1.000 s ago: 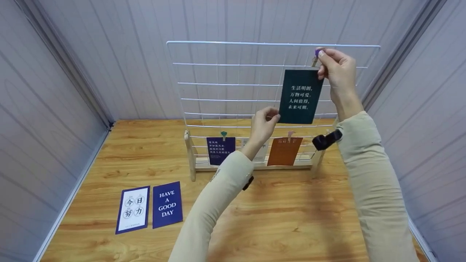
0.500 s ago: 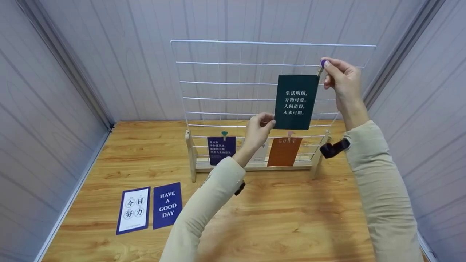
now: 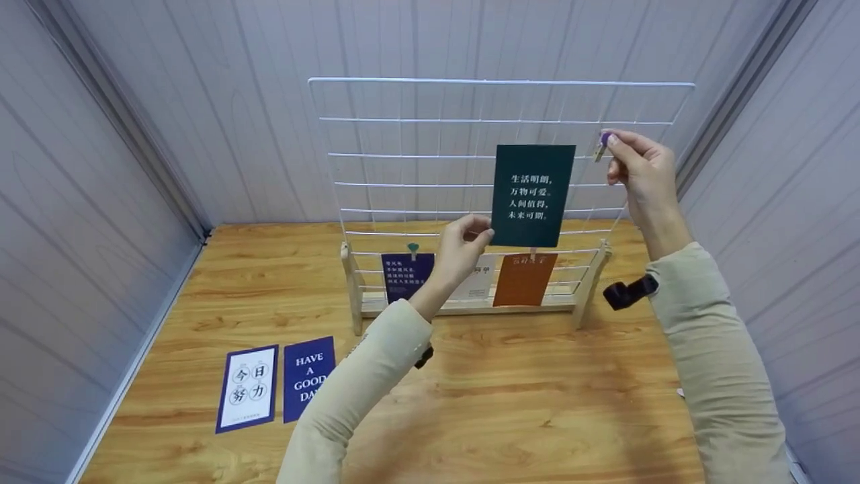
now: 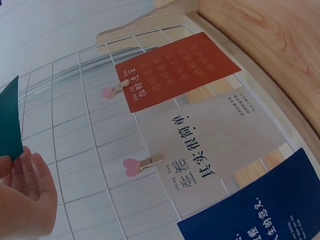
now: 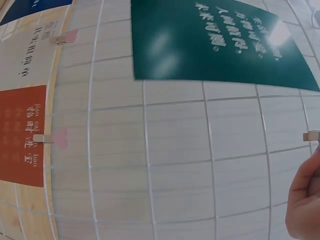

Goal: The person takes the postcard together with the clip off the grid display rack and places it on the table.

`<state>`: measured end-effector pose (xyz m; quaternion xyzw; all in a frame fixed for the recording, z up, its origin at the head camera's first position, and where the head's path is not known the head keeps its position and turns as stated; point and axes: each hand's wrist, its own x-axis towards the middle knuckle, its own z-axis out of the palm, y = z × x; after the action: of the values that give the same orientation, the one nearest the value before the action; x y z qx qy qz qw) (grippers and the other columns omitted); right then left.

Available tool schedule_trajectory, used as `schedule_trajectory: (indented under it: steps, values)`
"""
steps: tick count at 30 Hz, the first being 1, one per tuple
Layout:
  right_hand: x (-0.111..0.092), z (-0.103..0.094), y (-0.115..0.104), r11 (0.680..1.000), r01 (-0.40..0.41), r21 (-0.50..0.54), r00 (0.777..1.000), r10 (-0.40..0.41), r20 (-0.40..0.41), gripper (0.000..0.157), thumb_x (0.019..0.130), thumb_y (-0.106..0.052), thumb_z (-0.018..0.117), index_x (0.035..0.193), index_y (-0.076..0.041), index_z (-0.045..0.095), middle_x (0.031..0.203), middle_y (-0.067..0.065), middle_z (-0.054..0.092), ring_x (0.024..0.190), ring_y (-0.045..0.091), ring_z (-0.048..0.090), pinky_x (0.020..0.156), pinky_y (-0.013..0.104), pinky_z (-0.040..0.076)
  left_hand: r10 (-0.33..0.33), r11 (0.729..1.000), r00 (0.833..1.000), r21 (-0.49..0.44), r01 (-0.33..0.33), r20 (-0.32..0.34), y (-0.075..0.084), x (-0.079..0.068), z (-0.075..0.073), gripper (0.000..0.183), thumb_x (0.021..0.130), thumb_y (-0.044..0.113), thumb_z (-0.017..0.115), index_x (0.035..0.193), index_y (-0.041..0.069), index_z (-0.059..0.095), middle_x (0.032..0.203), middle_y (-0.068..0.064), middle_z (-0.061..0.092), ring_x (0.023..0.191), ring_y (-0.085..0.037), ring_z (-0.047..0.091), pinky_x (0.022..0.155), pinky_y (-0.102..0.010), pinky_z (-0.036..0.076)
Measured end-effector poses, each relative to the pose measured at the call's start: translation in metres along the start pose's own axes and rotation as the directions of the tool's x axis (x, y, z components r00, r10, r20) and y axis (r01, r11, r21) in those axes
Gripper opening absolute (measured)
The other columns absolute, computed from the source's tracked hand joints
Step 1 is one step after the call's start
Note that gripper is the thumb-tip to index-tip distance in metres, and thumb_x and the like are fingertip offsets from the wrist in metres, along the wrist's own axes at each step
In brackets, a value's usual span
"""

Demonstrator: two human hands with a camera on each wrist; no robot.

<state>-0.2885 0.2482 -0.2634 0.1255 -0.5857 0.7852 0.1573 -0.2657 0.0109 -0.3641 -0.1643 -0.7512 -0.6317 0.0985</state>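
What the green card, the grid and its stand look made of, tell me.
Green card: probably glossy paper, by its bright glare. Grid: likely coated metal, smooth, by its thin white bars. Stand: apparently wood, matte, by its pale tan colour.

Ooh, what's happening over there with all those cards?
Somebody's left hand is pinching a dark green card by its lower edge, in front of a wire rack. Their right hand pinches a purple-topped clip, which isn't on the green card. Low on the rack, a blue card, a white card and an orange card are clipped up. Two more cards lie on the table.
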Motion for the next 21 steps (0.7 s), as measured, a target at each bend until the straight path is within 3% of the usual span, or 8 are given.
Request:
schedule_trajectory:
  steps: [6,14,18,21]
  values:
    - [-0.007,-0.012,0.010,0.997,-0.029,0.075,1.000,0.029,0.002,0.019,0.081,-0.001,0.062,0.095,0.012,0.060,0.066,0.011,0.057,0.044,0.011,0.047,0.040,0.017,0.041,0.036,0.999,0.999,-0.015,-0.036,-0.004,0.000,-0.003,-0.014,0.011,0.085,0.001,0.055,0.093,-0.003,0.061,0.082,-0.007,0.060,0.069,-0.015,0.054,0.059,-0.026,0.048]
    - [-0.017,-0.030,0.020,0.996,-0.048,0.076,0.999,0.048,0.003,0.014,0.082,0.001,0.060,0.092,0.009,0.063,0.065,0.010,0.058,0.043,0.011,0.048,0.039,0.017,0.041,-0.024,1.000,0.999,-0.018,0.024,-0.022,-0.003,-0.012,-0.034,0.012,0.086,0.004,0.055,0.095,0.000,0.062,0.087,-0.005,0.060,0.075,-0.016,0.055,0.064,-0.028,0.049]
    - [-0.022,-0.038,0.021,0.996,-0.053,0.070,0.999,0.053,0.010,0.014,0.082,0.001,0.059,0.092,0.009,0.063,0.061,0.009,0.057,0.043,0.011,0.049,0.040,0.017,0.042,-0.040,0.998,0.999,-0.039,0.038,-0.028,-0.006,-0.017,-0.041,0.011,0.086,0.004,0.055,0.095,0.000,0.061,0.089,-0.005,0.060,0.077,-0.017,0.054,0.068,-0.034,0.049]
    - [-0.026,-0.044,0.024,0.996,-0.063,0.065,0.998,0.063,0.014,0.014,0.082,0.001,0.059,0.093,0.009,0.063,0.059,0.009,0.056,0.044,0.011,0.049,0.040,0.018,0.042,-0.039,0.998,0.999,-0.053,0.037,-0.028,-0.010,-0.021,-0.045,0.011,0.085,0.002,0.055,0.094,-0.001,0.061,0.088,-0.007,0.060,0.077,-0.018,0.055,0.067,-0.032,0.050]
